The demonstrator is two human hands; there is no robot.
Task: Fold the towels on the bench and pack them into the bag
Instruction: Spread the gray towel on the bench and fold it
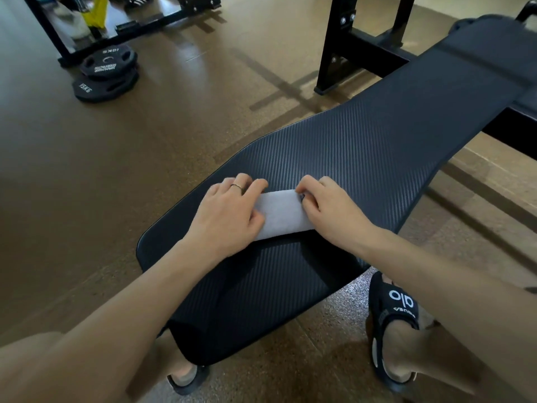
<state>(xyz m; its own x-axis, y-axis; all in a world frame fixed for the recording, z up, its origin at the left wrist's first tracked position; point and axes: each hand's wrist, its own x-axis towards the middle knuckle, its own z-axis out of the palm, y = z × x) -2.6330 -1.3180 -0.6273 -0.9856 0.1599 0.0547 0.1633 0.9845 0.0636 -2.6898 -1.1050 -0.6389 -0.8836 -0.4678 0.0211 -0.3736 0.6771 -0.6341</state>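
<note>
Though small, towel (pixel 283 215) lies folded — grey.

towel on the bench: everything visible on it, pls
The towel is small, pale grey, matte and soft-looking, folded into a compact band lying flat across the black textured bench pad. The left hand rests on its left end, fingers curled at the far edge. The right hand pinches its far right corner. Both ends are hidden under the hands.
</note>
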